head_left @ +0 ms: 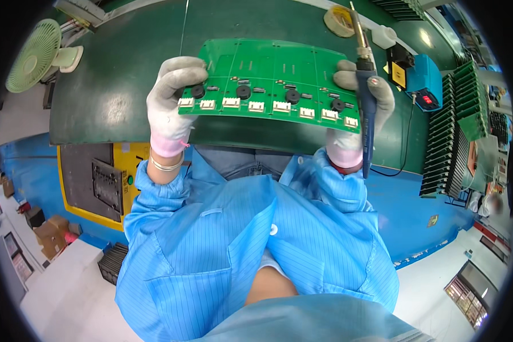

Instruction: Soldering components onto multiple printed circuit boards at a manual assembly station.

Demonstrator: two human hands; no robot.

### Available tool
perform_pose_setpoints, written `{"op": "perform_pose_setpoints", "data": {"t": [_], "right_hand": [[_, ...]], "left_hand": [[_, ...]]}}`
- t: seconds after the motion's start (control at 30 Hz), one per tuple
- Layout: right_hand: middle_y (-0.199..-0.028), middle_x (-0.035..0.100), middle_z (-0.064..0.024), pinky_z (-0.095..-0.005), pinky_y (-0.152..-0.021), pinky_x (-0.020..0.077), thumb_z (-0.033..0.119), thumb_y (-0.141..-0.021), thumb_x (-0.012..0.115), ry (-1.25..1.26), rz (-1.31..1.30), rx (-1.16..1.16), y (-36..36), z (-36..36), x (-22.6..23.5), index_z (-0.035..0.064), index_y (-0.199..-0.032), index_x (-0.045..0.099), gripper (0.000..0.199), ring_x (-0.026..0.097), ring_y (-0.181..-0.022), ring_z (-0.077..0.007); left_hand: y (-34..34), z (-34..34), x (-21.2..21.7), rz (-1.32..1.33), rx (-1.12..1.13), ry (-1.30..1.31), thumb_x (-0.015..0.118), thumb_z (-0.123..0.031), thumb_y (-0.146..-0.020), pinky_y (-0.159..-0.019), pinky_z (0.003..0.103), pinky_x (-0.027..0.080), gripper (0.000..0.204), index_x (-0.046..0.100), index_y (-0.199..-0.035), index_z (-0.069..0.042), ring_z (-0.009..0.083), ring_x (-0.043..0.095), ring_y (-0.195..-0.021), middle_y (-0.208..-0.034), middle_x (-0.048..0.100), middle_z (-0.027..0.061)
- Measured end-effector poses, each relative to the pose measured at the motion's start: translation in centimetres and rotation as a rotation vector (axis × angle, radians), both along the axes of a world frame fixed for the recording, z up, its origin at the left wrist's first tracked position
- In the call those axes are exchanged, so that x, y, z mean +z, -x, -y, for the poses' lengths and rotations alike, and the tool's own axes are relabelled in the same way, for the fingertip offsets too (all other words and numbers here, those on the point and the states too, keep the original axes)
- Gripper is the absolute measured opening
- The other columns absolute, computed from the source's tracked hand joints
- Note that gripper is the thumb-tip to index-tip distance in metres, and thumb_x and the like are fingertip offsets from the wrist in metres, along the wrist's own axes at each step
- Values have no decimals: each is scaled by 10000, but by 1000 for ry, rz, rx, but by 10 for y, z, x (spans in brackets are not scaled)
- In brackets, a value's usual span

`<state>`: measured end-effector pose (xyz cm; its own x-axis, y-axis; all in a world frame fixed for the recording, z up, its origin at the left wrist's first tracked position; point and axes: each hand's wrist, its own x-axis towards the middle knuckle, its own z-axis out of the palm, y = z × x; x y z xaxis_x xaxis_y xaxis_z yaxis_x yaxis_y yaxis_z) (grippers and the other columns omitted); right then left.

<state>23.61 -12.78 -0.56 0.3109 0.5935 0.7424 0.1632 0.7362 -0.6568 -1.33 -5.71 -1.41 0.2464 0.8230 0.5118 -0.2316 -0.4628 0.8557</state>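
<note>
A wide green circuit board [259, 65] is held up over the bench, its component side showing. Along its near edge runs a row of white connectors, with several round black buzzers behind them. My left hand [174, 94], in a white-grey glove, grips the board's left end, thumb in front. My gloved right hand [382, 97] holds the right end with its fingers and also grips a soldering iron [366, 108]. The iron's dark blue handle stands across the hand, and its metal tip points to the far side, away from the board. Part of the right hand is hidden behind handle and board.
On the dark green bench [114, 85] are a blue soldering station [426, 82] at right, its cable hanging near the edge, and a tape roll [337, 21] at the back. Racks of upright boards [447, 122] line the right. A pale green fan [34, 56] stands far left.
</note>
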Motion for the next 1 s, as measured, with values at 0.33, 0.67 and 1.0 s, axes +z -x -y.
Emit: {"op": "perform_pose_setpoints", "data": {"t": [0.33,0.67,1.0], "right_hand": [[-955,644,-172,-390,-873,487,182,-721,784,12,-49,53,2,-3,-6,98,-1202,433,601,598,-993,-274],[-941,654,-167,-366,-843,504,215,-736,774,78,-117,28,2,-4,-11,79,-1187,452,571,613,-964,-250],[-940,656,-158,-327,-789,512,152,-766,747,161,-167,21,4,-3,-13,54,-1188,439,532,619,-919,-220]], "left_hand": [[4,2,-2,0,22,-6,748,-7,-670,-799,253,480,261,646,-909,-18,150,574,-933,-1069,568,93],[6,0,-3,-22,12,-42,735,-60,-705,-792,255,476,255,648,-937,2,147,570,-921,-1065,568,102],[5,2,1,-70,56,-62,674,-12,-720,-775,251,467,246,648,-962,23,142,565,-880,-1051,576,113]]}}
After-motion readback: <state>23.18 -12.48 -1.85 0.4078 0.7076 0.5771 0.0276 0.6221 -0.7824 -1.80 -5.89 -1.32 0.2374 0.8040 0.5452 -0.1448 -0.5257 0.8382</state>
